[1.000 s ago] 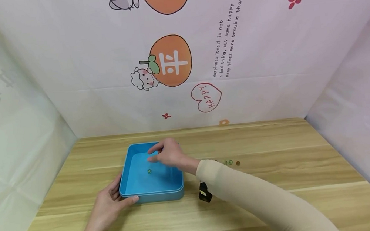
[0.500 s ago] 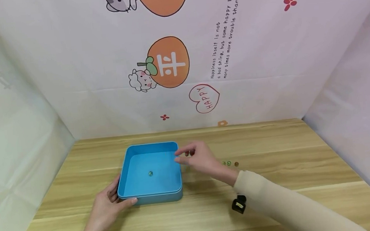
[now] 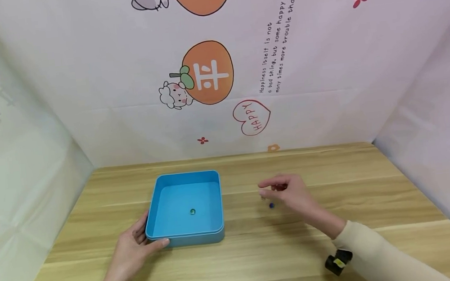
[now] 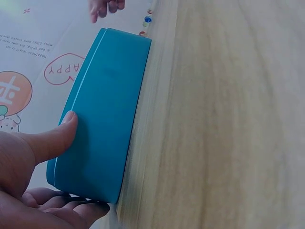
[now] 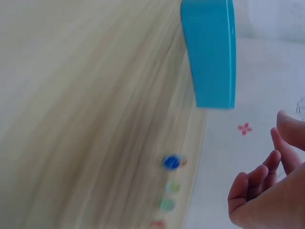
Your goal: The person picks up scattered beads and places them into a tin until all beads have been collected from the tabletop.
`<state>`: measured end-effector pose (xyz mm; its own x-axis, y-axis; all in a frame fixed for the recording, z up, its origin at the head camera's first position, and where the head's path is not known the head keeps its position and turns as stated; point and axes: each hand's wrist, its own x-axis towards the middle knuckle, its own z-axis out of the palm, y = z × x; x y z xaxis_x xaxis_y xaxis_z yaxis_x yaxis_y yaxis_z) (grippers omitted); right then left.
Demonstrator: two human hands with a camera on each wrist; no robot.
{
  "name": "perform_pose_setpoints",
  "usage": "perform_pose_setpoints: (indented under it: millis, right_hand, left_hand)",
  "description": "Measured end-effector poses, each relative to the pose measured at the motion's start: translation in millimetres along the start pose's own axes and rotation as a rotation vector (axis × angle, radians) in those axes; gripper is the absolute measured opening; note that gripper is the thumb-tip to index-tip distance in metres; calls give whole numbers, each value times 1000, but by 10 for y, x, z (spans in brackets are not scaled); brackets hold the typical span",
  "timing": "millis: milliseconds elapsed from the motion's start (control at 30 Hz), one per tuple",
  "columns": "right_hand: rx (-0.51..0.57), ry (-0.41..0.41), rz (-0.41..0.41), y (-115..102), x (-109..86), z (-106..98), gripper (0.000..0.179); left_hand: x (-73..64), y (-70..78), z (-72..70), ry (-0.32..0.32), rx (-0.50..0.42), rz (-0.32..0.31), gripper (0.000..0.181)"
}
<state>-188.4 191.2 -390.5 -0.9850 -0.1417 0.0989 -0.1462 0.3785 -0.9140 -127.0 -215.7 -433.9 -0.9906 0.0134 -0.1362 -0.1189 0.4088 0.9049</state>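
My left hand [image 3: 131, 247] grips the near left corner of a blue square box [image 3: 214, 237], thumb on the front wall and fingers along the left side. One green glass marble [image 3: 193, 211] lies on the box's floor. In the left wrist view the thumb [image 4: 55, 140] presses the box wall [image 4: 105, 114]. To the right of the box, my right hand [image 3: 293, 192] hovers over marbles on the table, thumb and forefinger apart with nothing between them. Close below its fingertips is a dark blue marble [image 3: 272, 205]. The right wrist view shows a blue marble [image 5: 171, 162] near a green marble [image 5: 167, 204].
A reddish marble [image 5: 158, 224] and a yellow-green marble [image 5: 173, 186] are in the same row; the right hand hides most of this row from the head view. Behind the wooden table [image 3: 245, 269] rises a printed white backdrop [image 3: 320, 113], with white sheets at both sides.
My right hand has moved from over the box rightward to above the marbles on the table. The green marble has rolled a little right inside the box. My left hand keeps its grip.
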Motion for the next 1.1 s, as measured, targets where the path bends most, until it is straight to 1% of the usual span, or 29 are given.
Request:
perform_pose_setpoints:
  millis: [100,233,367,567,700,833,967,1100]
  right_hand:
    - [-25,13,6,87,-50,-124,23]
    - [-64,27,11,196,-94,-242,26]
    - [-119,35,36,301,-128,-359,29]
    - [-217,10,54,488,-139,-516,30]
    - [-250,-1,80,579,-124,-588,31]
    - [-269,-9,114,639,-99,-625,32]
    - [-301,-12,123,696,-70,-647,31]
    - [-319,-15,136,737,-53,-664,31]
  left_hand:
    - [-4,5,11,5,-5,4,109]
    - [-6,10,9,4,-9,4,109]
    - [-5,9,11,4,-13,1,108]
    - [-5,-2,9,-3,-25,8,107]
    - [2,-7,14,-8,-28,15,107]
    - [0,-5,9,-8,-26,0,107]
    - [-9,-2,4,-7,-32,-15,108]
    - [-16,8,4,-8,-31,-10,109]
